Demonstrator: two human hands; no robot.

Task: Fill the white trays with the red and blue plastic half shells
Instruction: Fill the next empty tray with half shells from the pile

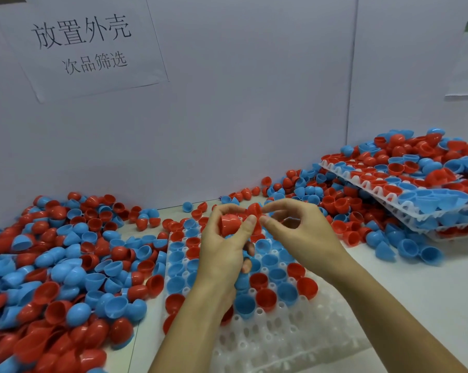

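A white tray [281, 337] lies in front of me, its far rows holding red and blue half shells, its near pockets bare. Above it my left hand [222, 249] grips a red half shell [230, 224] between thumb and fingers, and blue shells show under its lower fingers. My right hand [297, 227] pinches a second red half shell [255, 210] with thumb and forefinger, right beside the first. The two red shells touch or nearly touch.
A large heap of loose red and blue shells [52, 265] covers the table on the left. More loose shells [335, 200] lie at the back right. Stacked filled white trays [405, 203] tilt at the far right. A white wall with paper signs stands behind.
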